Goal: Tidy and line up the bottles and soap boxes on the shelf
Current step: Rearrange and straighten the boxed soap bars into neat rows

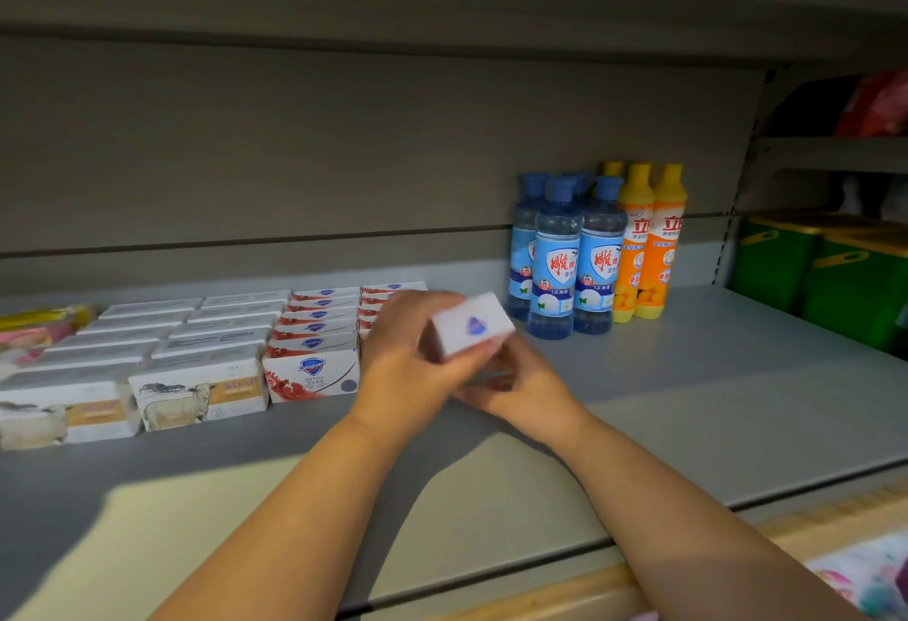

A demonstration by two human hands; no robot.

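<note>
Here both hands are busy with one soap box (pixel 472 325), held tilted in the air just left of the blue bottles (pixel 557 266) and in front of them, clear of the shelf (pixel 712 374). The left hand (pixel 405 355) grips the box's far-from-bottles end, fingers wrapped over it. The right hand (pixel 528 392) comes up from beneath, fingers curled against the lower edge. The box is blurred, so only a blue emblem on white can be read.

The step in hand looks like placing a stray box. Well left of the blue bottles stand rows of red-and-white boxes (pixel 314 330); the row nearer the bottles is partly hidden behind the left hand, and its front seems unfilled. Further left again are sheep boxes (pixel 196 394), already in files. The orange bottles (pixel 648 247) touch the blue bottles on their far side.

Next, the box probably needs turning level, label forward, then setting down square at the head of that short row, flush with its neighbour's front face.
</note>
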